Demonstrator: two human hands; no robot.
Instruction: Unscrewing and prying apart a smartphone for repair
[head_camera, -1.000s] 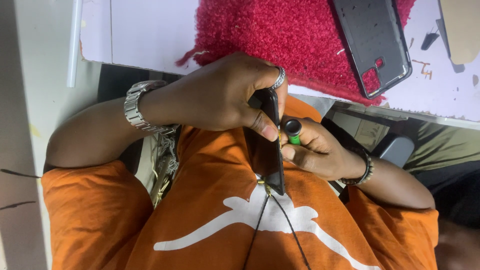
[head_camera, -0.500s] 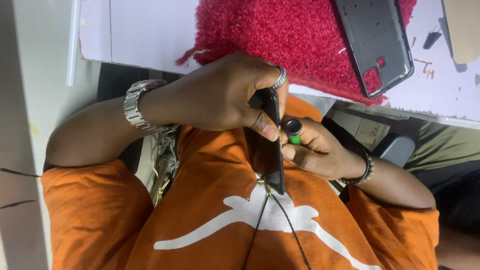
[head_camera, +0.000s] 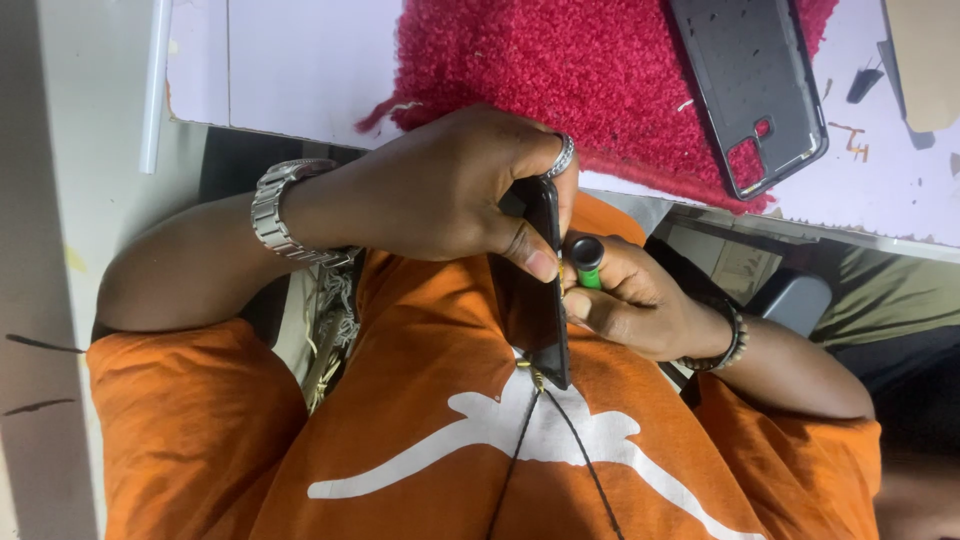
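My left hand (head_camera: 450, 195), with a metal watch and a ring, is closed around a black phone (head_camera: 535, 300) held on edge against my orange shirt. My right hand (head_camera: 635, 300), wearing a bead bracelet, grips a green tool with a black cap (head_camera: 586, 260) and presses it against the phone's right side. The tool's tip is hidden behind the phone and my fingers. Two thin black cords (head_camera: 560, 440) hang from a small brass piece at the phone's lower end.
A red fuzzy mat (head_camera: 560, 60) lies on the white table (head_camera: 300, 70) just beyond my hands. A dark phone back frame (head_camera: 750, 85) rests on the mat's right side. Small black parts (head_camera: 865, 85) and a brown sheet (head_camera: 925, 50) sit at the far right.
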